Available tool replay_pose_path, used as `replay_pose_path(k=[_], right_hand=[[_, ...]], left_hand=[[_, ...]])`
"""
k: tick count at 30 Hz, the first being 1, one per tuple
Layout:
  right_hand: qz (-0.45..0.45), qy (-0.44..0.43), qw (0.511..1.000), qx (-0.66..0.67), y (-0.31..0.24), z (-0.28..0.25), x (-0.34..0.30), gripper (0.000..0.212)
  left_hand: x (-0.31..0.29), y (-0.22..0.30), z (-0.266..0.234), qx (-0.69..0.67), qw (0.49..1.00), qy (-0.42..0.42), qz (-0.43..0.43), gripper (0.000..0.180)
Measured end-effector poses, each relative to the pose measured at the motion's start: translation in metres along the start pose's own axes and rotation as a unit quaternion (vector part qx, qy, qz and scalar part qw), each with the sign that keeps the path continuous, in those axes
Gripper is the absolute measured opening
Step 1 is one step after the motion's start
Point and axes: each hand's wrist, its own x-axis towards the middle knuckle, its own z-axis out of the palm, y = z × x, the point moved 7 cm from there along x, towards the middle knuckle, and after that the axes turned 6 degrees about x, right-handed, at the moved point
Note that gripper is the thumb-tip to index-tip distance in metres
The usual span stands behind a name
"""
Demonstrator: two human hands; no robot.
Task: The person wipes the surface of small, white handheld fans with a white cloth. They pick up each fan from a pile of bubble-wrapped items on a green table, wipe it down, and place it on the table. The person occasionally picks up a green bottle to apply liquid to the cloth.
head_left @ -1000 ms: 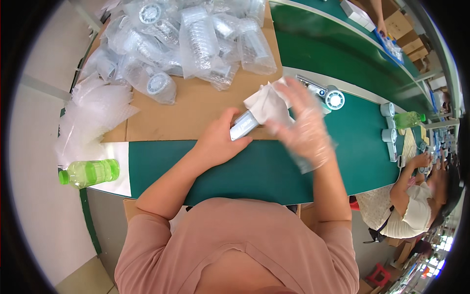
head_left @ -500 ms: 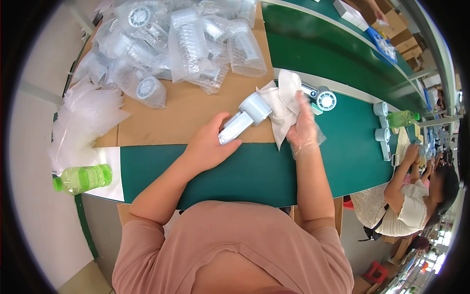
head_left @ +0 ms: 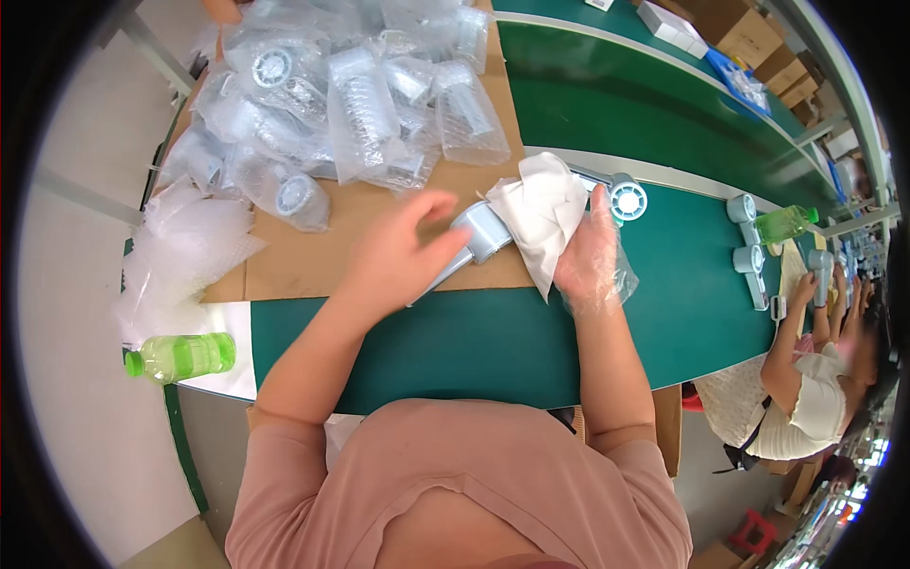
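Note:
A pale blue-grey handheld fan [head_left: 482, 230] lies slantwise over the brown cardboard, its handle pointing toward me at lower left. Its head meets a bunched white cloth [head_left: 542, 211], which covers part of it. My right hand [head_left: 585, 258], in a loose clear plastic glove, grips the cloth beside the fan head. My left hand [head_left: 403, 251], blurred by motion, hovers over the handle with thumb and fingers apart, partly hiding it. Just beyond the cloth sits a second handheld fan [head_left: 627, 200] with a round spoked face.
Bubble-wrapped fans [head_left: 365, 114] pile up on the cardboard [head_left: 379, 278]. Empty bubble bags [head_left: 185, 251] and a green-tinted bottle [head_left: 180, 357] are at left. More fans [head_left: 749, 260] and another bottle [head_left: 785, 224] stand at right on the green table [head_left: 474, 346], near a co-worker [head_left: 791, 398].
My left hand has let go of the fan handle and lifted, fingers spreading. My right hand keeps hold of the cloth at the fan head. The whole view has shifted slightly.

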Motion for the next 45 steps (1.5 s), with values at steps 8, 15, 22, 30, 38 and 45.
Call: replay_pose_path(k=[8, 15, 22, 30, 38, 45], right_hand=[[0.035, -0.053, 0.998, 0.004, 0.001, 0.004, -0.003, 0.065], [0.004, -0.036, 0.995, -0.095, -0.002, -0.008, -0.003, 0.056], [-0.008, 0.044, 0.998, -0.039, -0.011, -0.013, 0.000, 0.039], [-0.319, -0.123, 0.748, -0.570, -0.024, 0.079, -0.055, 0.045], [-0.212, -0.132, 0.579, -0.776, 0.024, 0.072, -0.027, 0.066], [-0.225, -0.078, 0.497, -0.834, 0.061, 0.062, -0.009, 0.048]], left_hand=[[0.119, 0.016, 0.074, -0.078, 0.990, -0.113, -0.036, 0.044], [0.153, 0.066, 0.085, -0.133, 0.985, -0.099, -0.035, 0.038], [0.117, 0.075, 0.042, -0.354, 0.929, -0.112, -0.001, 0.037], [-0.022, -0.040, -0.007, 0.025, 0.998, -0.045, -0.024, 0.038], [-0.060, -0.038, 0.009, 0.078, 0.996, -0.043, 0.028, 0.045], [-0.063, -0.036, 0.019, 0.146, 0.988, 0.001, 0.043, 0.045]])
